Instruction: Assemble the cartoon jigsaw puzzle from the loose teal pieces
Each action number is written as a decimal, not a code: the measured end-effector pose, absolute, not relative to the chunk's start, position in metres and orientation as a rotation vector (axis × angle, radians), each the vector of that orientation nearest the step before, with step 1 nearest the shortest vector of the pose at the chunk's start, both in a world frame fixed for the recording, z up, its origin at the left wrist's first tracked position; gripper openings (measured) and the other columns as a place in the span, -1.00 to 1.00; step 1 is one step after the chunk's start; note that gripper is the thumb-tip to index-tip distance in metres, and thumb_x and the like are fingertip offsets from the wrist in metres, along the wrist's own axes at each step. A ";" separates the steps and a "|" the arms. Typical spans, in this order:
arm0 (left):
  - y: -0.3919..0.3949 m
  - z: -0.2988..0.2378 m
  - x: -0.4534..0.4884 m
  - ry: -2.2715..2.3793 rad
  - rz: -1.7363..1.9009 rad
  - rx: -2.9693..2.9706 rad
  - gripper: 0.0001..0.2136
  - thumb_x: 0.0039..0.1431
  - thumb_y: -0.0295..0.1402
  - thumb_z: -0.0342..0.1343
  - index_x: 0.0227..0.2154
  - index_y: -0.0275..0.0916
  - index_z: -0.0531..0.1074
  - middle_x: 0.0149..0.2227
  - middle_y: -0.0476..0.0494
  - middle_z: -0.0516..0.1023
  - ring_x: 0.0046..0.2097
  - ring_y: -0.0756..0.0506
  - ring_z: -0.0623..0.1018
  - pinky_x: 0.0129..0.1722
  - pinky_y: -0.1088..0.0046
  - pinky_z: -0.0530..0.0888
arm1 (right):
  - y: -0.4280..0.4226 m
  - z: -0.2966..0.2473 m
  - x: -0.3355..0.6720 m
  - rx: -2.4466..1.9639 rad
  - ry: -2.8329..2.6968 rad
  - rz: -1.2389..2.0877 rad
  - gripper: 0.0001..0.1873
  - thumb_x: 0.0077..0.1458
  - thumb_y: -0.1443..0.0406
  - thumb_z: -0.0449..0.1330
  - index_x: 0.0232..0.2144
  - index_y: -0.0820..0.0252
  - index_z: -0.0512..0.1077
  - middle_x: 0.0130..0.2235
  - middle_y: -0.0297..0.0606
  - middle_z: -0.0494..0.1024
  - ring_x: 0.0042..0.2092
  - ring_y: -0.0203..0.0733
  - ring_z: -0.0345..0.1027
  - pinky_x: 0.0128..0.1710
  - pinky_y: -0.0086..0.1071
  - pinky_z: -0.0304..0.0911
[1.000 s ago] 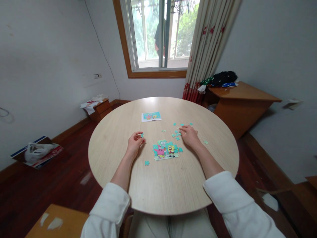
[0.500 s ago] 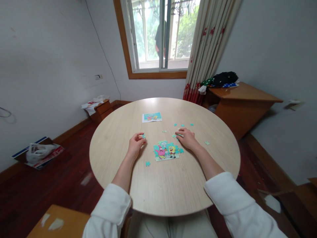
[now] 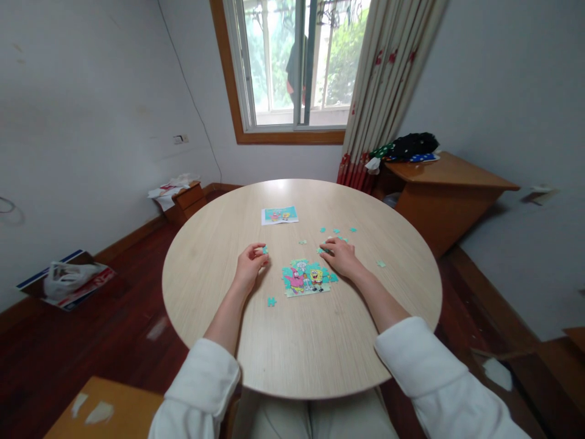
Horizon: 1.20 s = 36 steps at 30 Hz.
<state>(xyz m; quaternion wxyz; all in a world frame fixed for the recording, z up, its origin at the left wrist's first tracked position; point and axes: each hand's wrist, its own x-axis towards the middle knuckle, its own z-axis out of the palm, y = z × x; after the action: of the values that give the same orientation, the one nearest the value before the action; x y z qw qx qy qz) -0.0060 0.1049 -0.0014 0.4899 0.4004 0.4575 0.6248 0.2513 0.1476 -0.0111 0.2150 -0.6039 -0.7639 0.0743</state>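
A partly built cartoon jigsaw (image 3: 305, 278) lies in the middle of a round wooden table (image 3: 292, 341). My left hand (image 3: 249, 263) rests to its left, fingers curled and pinching a small teal puzzle piece (image 3: 264, 249). My right hand (image 3: 339, 256) lies palm down at the jigsaw's upper right corner, fingertips on loose teal pieces (image 3: 323, 249); what they grip is hidden. More loose pieces (image 3: 337, 231) lie beyond it, one piece (image 3: 271, 300) lies near my left wrist and another (image 3: 381, 263) to the right.
A small reference picture (image 3: 279, 214) lies farther back on the table. A wooden desk (image 3: 445, 183) with dark clothes stands at the right under a curtain (image 3: 384, 85). A bag (image 3: 68, 277) and a low box (image 3: 180, 198) sit on the floor at left.
My right hand has slid left and toward me, from the scattered pieces to the jigsaw's upper right corner. My left hand has stayed in place with its piece.
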 end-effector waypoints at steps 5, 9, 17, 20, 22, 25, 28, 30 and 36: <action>0.112 -0.006 -0.006 1.126 1.561 0.986 -0.66 -0.36 -0.42 0.25 -0.38 -0.28 0.40 -0.57 0.11 0.36 -0.53 0.10 0.37 -0.46 0.54 0.33 | 0.148 -0.010 0.249 -1.678 -2.074 0.221 -0.76 0.08 0.25 0.10 -0.23 0.11 0.51 -0.03 -0.14 0.43 0.01 -0.10 0.23 -0.05 -0.18 -0.04; 0.121 -0.009 -0.006 1.172 1.643 0.977 -0.65 -0.37 -0.40 0.25 -0.37 -0.27 0.39 -0.58 0.12 0.35 -0.53 0.09 0.38 -0.44 0.52 0.35 | 0.151 -0.011 0.247 -1.668 -2.050 0.208 -0.78 0.08 0.25 0.10 -0.26 0.12 0.51 -0.07 -0.16 0.45 -0.02 -0.11 0.24 -0.07 -0.20 -0.05; 0.143 -0.012 -0.010 1.191 1.646 0.957 -0.65 -0.36 -0.44 0.24 -0.37 -0.27 0.38 -0.59 0.12 0.35 -0.53 0.07 0.42 -0.43 0.49 0.38 | 0.153 -0.009 0.232 -1.634 -2.064 0.106 -0.78 0.12 0.26 0.06 -0.35 0.18 0.51 -0.14 -0.15 0.49 -0.06 -0.12 0.27 -0.08 -0.22 -0.06; 0.146 -0.010 -0.014 1.136 1.623 0.901 -0.63 -0.39 -0.46 0.26 -0.36 -0.27 0.38 -0.57 0.11 0.37 -0.51 0.07 0.43 -0.40 0.49 0.40 | 0.154 -0.008 0.226 -1.580 -2.121 0.047 -0.76 0.15 0.27 0.04 -0.36 0.22 0.50 -0.17 -0.15 0.50 -0.09 -0.14 0.28 -0.07 -0.25 -0.07; 0.145 -0.009 -0.017 1.069 1.586 0.880 -0.62 -0.41 -0.46 0.28 -0.37 -0.27 0.40 -0.55 0.09 0.40 -0.49 0.08 0.44 -0.35 0.48 0.41 | 0.155 -0.007 0.224 -1.573 -2.149 0.006 -0.73 0.17 0.28 0.00 -0.36 0.23 0.49 -0.17 -0.14 0.50 -0.10 -0.14 0.29 -0.07 -0.26 -0.08; 0.141 -0.007 -0.020 1.008 1.539 0.873 -0.60 -0.43 -0.46 0.31 -0.37 -0.27 0.42 -0.53 0.07 0.42 -0.46 0.08 0.45 -0.32 0.48 0.42 | 0.155 -0.005 0.224 -1.573 -2.168 -0.037 -0.68 0.21 0.27 -0.05 -0.33 0.23 0.49 -0.18 -0.13 0.51 -0.10 -0.14 0.29 -0.07 -0.27 -0.09; 0.136 -0.005 -0.020 0.999 1.508 0.878 -0.61 -0.44 -0.47 0.31 -0.38 -0.26 0.43 -0.54 0.08 0.41 -0.46 0.08 0.44 -0.33 0.49 0.41 | 0.154 -0.004 0.225 -1.564 -2.169 -0.035 -0.67 0.22 0.28 -0.07 -0.31 0.23 0.48 -0.19 -0.14 0.52 -0.11 -0.14 0.30 -0.08 -0.28 -0.08; 0.134 -0.004 -0.019 1.002 1.516 0.864 -0.63 -0.44 -0.48 0.31 -0.40 -0.26 0.43 -0.53 0.08 0.40 -0.46 0.09 0.44 -0.33 0.50 0.41 | 0.153 -0.003 0.226 -1.556 -2.165 -0.031 -0.67 0.22 0.28 -0.07 -0.32 0.23 0.48 -0.21 -0.15 0.53 -0.12 -0.16 0.31 -0.08 -0.29 -0.07; 0.132 -0.004 -0.021 0.989 1.488 0.848 -0.64 -0.38 -0.47 0.27 -0.37 -0.30 0.41 -0.55 0.09 0.40 -0.50 0.11 0.43 -0.34 0.52 0.40 | 0.153 -0.003 0.227 -1.523 -2.084 0.039 -0.72 0.16 0.31 -0.01 -0.39 0.24 0.49 -0.26 -0.14 0.56 -0.20 -0.17 0.36 -0.15 -0.33 0.03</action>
<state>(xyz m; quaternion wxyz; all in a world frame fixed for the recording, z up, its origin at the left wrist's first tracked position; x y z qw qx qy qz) -0.0211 0.1323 -0.0037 0.5495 0.3581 0.4178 0.6287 0.2272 0.1534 -0.0027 0.2764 -0.5669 -0.7759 0.0144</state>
